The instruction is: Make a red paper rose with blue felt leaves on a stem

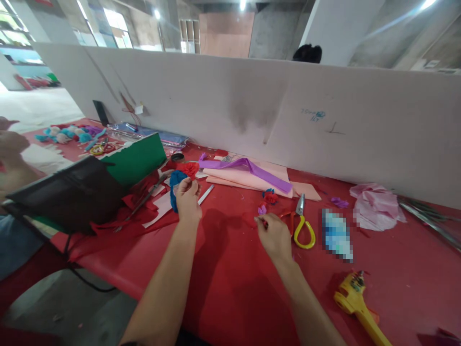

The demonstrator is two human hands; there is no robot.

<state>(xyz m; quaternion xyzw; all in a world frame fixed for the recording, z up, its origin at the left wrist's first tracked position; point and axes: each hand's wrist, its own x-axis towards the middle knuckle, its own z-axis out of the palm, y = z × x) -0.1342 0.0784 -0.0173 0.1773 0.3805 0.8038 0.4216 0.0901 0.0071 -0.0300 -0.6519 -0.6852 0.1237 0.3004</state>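
My left hand point(188, 198) is closed, its fingers curled at the edge of a bunched blue crepe-paper strip point(174, 188) that it appears to grip. To the right, my right hand point(276, 235) is low over the red table in a pinch. A dark red bit shows at its fingertips, too small to name. Just beyond those fingers lie a small purple paper piece point(262, 210) and a red-and-blue paper flower point(270, 196). Yellow-handled scissors point(305, 232) rest beside the right hand. Past my left hand sits a red paper flower point(189, 168).
A purple strip point(248, 167) crosses folded peach paper point(237, 179) at the back. A yellow glue gun point(355, 300) lies front right, crumpled pink film point(376, 206) behind it. Left are a green board point(139, 161), red scraps and another person's arm point(12, 156). A white partition point(201, 98) bounds the table point(230, 288).
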